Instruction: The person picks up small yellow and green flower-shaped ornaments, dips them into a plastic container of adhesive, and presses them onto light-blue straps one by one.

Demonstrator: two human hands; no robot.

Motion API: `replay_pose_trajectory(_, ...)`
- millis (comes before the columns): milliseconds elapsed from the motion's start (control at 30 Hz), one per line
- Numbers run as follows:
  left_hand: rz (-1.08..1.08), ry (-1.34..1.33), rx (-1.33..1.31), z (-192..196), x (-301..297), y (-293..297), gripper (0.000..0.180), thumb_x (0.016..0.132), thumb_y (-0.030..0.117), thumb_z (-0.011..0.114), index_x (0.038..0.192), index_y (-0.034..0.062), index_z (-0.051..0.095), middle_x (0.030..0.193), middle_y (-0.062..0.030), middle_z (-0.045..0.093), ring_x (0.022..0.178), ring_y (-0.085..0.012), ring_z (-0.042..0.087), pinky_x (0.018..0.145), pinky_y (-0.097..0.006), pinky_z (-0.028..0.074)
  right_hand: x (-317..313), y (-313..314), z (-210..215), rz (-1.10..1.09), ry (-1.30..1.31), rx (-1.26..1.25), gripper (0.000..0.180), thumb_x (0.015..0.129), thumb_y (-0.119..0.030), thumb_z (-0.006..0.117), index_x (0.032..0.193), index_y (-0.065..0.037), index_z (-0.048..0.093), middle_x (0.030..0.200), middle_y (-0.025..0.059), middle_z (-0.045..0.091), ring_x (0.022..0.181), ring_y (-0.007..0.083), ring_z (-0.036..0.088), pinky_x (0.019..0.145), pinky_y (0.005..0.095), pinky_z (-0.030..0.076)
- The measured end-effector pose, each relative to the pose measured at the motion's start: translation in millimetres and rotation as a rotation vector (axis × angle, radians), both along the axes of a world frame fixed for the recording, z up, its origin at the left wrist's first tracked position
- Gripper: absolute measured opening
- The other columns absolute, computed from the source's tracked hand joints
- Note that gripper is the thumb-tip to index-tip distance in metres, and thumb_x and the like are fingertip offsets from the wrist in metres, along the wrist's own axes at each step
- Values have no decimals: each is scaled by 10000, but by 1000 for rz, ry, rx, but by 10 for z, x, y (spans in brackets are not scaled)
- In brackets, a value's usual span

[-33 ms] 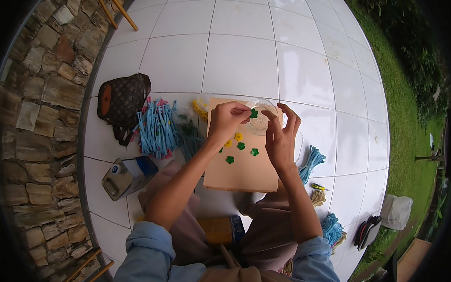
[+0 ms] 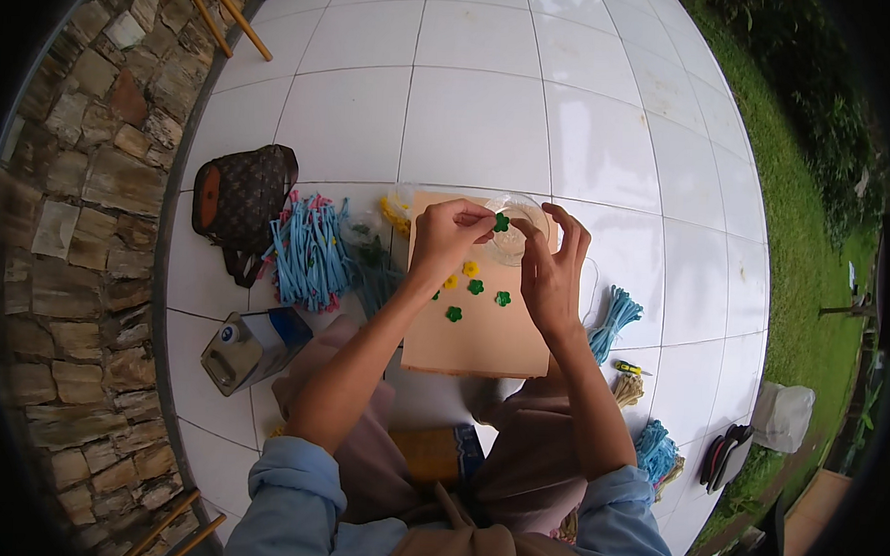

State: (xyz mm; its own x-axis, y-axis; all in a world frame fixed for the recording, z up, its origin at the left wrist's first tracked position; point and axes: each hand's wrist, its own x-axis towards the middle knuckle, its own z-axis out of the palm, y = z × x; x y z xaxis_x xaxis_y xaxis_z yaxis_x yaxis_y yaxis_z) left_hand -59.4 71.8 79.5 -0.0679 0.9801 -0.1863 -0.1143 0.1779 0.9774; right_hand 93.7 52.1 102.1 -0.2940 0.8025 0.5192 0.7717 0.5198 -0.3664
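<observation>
My left hand (image 2: 448, 237) pinches a small green flower-shaped piece (image 2: 502, 223) between thumb and fingertips. Close by on its right is my right hand (image 2: 555, 282), fingers apart and bent, the index fingertip near the flower's edge; no held thing shows in it. Both hands are above a tan board (image 2: 477, 348). Under them, at the board's far end, stands a clear round dish (image 2: 508, 251), partly covered by the fingers. Loose green flower pieces (image 2: 503, 300) and yellow flower pieces (image 2: 471, 269) lie on the board, one green piece partly behind my left wrist.
On the left are a bundle of blue strips with pink ends (image 2: 313, 254), a brown bag (image 2: 247, 202) and a metal can (image 2: 251, 350). Blue bundles (image 2: 615, 323) and a yellow-green handled tool (image 2: 630, 368) lie right of the board. White floor tiles (image 2: 480, 122) extend beyond.
My right hand has shifted very slightly left, its index fingertip a little nearer the green flower piece. My left hand looks unmoved.
</observation>
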Motion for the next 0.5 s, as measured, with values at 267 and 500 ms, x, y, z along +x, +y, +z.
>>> replay_pose_trajectory(267, -13, -16, -5, 21, 18, -21, 100, 763, 19, 626, 828, -58, 632, 737, -105, 649, 654, -144, 641, 631, -226, 540, 26, -31, -23, -3, -64, -44, 455, 664, 66, 537, 1063, -151, 576, 1190, 148, 401, 1074, 332, 380, 900, 436, 344)
replay_pose_trajectory(500, -22, -32, -20, 22, 28, -24, 96, 767, 21, 624, 823, -57, 632, 740, -105, 648, 652, -143, 639, 629, -227, 540, 49, -12, -63, -22, 3, -59, 423, 671, 57, 522, 1042, -143, 557, 1181, 147, 402, 1056, 336, 383, 906, 446, 339)
